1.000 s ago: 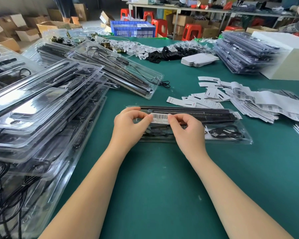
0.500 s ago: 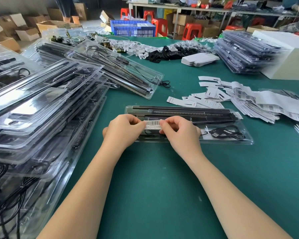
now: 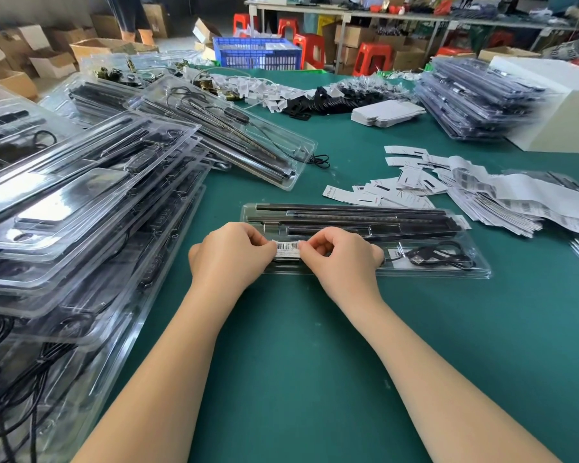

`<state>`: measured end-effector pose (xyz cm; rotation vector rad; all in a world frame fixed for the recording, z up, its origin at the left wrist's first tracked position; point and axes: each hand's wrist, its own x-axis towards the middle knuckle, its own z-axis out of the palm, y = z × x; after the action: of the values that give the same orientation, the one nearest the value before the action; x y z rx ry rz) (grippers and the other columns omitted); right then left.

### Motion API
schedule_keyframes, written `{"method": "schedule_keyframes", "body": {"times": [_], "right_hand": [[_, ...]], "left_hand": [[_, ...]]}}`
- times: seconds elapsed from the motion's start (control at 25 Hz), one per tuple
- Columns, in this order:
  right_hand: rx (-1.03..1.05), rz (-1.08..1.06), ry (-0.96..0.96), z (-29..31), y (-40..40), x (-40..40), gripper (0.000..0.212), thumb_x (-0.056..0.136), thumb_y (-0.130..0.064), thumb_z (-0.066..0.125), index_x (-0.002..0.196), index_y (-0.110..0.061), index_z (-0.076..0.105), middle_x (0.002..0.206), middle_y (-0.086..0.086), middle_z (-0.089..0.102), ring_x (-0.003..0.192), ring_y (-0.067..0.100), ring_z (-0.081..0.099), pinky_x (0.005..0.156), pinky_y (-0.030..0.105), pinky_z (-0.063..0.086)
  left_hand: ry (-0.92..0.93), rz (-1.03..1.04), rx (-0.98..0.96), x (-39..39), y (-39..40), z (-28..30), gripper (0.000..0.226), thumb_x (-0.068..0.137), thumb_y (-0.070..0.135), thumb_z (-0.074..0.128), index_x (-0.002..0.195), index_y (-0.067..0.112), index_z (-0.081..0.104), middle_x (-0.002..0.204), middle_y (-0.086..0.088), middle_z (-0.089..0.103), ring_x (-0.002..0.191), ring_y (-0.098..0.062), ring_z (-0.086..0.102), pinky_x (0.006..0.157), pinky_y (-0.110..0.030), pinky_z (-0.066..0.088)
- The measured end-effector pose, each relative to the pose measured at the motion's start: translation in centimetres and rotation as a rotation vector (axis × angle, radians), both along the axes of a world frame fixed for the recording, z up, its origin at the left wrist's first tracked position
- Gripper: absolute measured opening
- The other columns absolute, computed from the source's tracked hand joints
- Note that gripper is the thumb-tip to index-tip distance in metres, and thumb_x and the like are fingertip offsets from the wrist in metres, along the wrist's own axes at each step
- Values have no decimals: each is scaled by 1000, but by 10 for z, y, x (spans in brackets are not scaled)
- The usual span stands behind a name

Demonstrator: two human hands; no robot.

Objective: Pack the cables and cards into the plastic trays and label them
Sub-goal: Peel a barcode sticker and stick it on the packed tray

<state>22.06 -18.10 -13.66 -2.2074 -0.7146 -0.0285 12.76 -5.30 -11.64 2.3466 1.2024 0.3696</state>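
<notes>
Clear tray lies lengthwise left-right; both hands' fingers pinch the barcode label ends

- Clear plastic tray: long, shallow, flat on the green table, lengthwise left to right; holds long black strips along its far side.
- Coiled black USB cable: tucked in the tray's near right compartment.
- White barcode label: small rectangle, lies over the tray's near left part, pinched at both ends.
- Loose white cards: scattered just beyond the tray.
</notes>
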Motion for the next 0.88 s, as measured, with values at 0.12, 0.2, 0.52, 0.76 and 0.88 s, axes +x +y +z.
{"method": "schedule_keyframes", "body": {"times": [0.12, 0.2, 0.52, 0.76, 0.88], "right_hand": [[-6, -4, -29, 0, 1, -1, 27, 83, -45, 62, 61, -33, 54, 58, -16, 56, 81, 9, 53, 72, 31, 13], [-5, -3, -34, -1, 1, 0, 27, 83, -46, 63, 62, -33, 54, 59, -16, 56, 82, 9, 52, 73, 32, 14], [-8, -25, -122, -2, 0, 0, 14, 81, -37, 65, 79, -29, 53, 66, -14, 48, 79, 14, 51, 82, 35, 28], [-225, 231, -467, -7, -7, -16, 33, 88, -41, 63, 120, -36, 66, 116, 1, 59, 107, 29, 50, 89, 41, 33], [-420, 206, -449, -9, -11, -15, 39, 92, -51, 52, 131, -46, 54, 141, -1, 47, 124, 29, 37, 98, 42, 22]], "left_hand": [[15, -16, 33, 0, -3, 1, 21, 79, 47, 60, 66, 31, 61, 63, 12, 61, 69, -8, 54, 74, -30, 33], [23, -23, 49, -1, -4, 2, 20, 79, 46, 60, 66, 30, 60, 64, 12, 61, 74, -13, 57, 74, -30, 34], [8, -21, 94, -4, -4, 0, 15, 81, 42, 57, 87, 29, 54, 84, 9, 63, 85, -21, 58, 80, -35, 43], [-54, -92, 161, 2, -6, -7, 30, 90, 48, 52, 108, 24, 58, 114, -4, 54, 110, -30, 47, 85, -39, 40], [32, -111, 135, 3, -5, -14, 34, 93, 48, 49, 118, 24, 53, 123, -6, 49, 116, -32, 43, 89, -40, 38]]}}
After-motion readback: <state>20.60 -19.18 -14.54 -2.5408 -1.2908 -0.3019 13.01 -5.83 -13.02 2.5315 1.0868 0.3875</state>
